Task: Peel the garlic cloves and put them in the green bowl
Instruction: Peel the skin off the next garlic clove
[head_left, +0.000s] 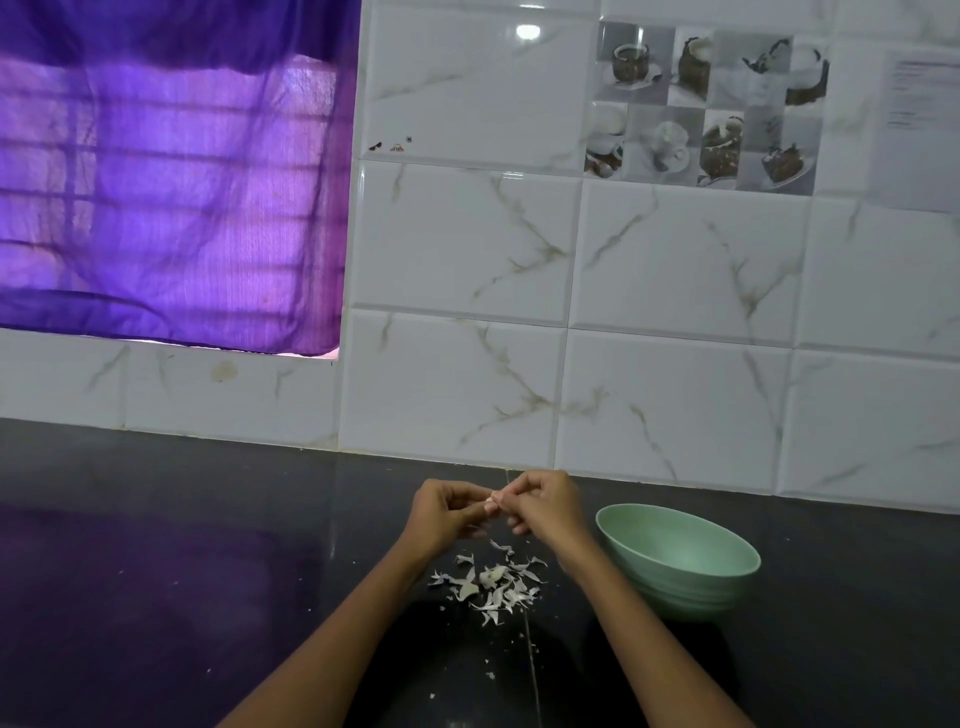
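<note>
Both hands meet above the dark counter, close to the tiled wall. My left hand (451, 514) and my right hand (540, 504) pinch a small pale garlic clove (491, 500) between their fingertips; most of the clove is hidden by the fingers. Below the hands lies a scatter of white garlic peels (493, 584) with a pale lump among them. The green bowl (680, 564) stands on the counter just right of my right wrist; the visible part of its inside holds nothing.
The black glossy counter (208, 571) runs from the left edge to the right edge. A white marbled tile wall (571, 364) rises right behind the hands. A purple curtain (171, 182) covers a window at the upper left.
</note>
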